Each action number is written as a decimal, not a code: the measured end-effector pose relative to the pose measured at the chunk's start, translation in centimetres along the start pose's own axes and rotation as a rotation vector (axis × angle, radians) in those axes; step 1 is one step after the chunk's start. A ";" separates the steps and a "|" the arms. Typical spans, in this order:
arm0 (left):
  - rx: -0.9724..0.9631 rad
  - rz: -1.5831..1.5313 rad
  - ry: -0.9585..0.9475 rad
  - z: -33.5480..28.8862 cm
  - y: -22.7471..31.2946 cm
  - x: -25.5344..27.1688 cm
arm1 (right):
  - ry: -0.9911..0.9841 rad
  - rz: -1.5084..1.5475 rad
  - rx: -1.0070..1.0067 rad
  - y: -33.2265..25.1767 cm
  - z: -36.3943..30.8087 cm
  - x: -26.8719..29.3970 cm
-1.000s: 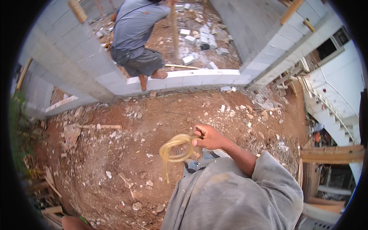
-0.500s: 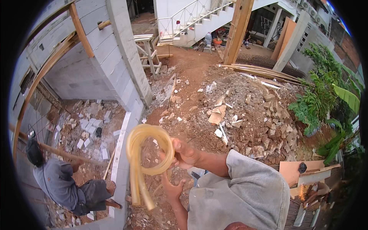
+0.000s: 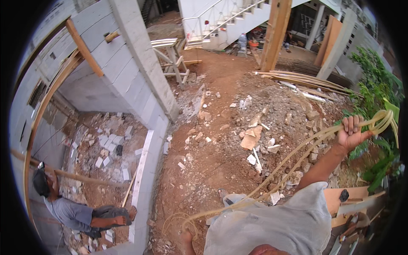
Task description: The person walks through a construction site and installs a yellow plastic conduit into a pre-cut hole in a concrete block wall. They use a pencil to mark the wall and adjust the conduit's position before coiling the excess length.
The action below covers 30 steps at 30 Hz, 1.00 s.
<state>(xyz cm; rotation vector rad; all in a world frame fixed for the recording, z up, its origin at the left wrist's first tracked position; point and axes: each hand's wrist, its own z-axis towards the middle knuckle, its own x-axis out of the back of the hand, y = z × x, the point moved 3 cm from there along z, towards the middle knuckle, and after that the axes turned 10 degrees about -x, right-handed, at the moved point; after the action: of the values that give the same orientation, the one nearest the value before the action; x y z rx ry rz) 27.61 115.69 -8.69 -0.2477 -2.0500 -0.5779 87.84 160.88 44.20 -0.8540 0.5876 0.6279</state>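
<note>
A translucent yellowish hose (image 3: 263,185) runs in long strands between my hands, across the front of my grey shirt. My right hand (image 3: 352,131) is raised far out to the right, its fingers wrapped round the hose, with a looped bundle of it hanging beyond the fist. Low in the view, my left hand (image 3: 186,236) closes on the other end, where thin loops of the hose spread around it, slightly blurred. Part of my left forearm is cut off by the lower edge.
A rubble heap (image 3: 272,127) lies ahead, with long poles (image 3: 304,80) behind it. To the left, a low block wall (image 3: 142,182) separates me from another person (image 3: 80,208). Leafy plants (image 3: 374,89) stand at right, above boards (image 3: 346,197).
My right hand has swung from the middle far out to the right, carrying hose with it. The coil has opened into long strands, and my left hand has dropped lower.
</note>
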 end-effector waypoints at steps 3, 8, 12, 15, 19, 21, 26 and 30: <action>-0.122 -0.207 -0.017 4.1 12.5 2.1 | 0.041 -0.138 -0.271 10.1 -3.6 -1.9; -0.863 -0.685 -0.188 -3.4 43.2 14.3 | 0.005 -0.539 -0.725 26.0 -14.8 -3.2; -1.189 -0.626 -0.267 -11.2 51.1 16.4 | 0.283 -0.549 -0.740 28.0 -18.6 -5.3; -1.339 -0.424 -0.325 -13.7 51.6 15.7 | 0.468 -0.235 -0.999 25.8 -18.5 -6.6; -1.390 -0.514 -0.398 -14.5 48.7 13.3 | 0.530 -0.122 -0.871 22.8 -19.7 -4.7; -1.305 -0.504 -0.464 -13.8 46.0 11.3 | 0.542 -0.176 -0.731 19.9 -18.3 -4.4; -1.041 -0.361 -0.279 -4.7 34.6 4.0 | 0.431 -0.509 -0.092 4.9 -14.1 -5.3; -1.033 -0.188 0.054 5.0 20.2 -1.0 | 0.337 -0.495 0.342 -17.3 -12.6 -1.0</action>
<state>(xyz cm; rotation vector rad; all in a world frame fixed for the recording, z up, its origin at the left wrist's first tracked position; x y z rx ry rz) 32.38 135.73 -5.62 -0.6226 -1.5603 -1.7089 96.67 141.53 46.93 -0.7449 0.7283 -0.0724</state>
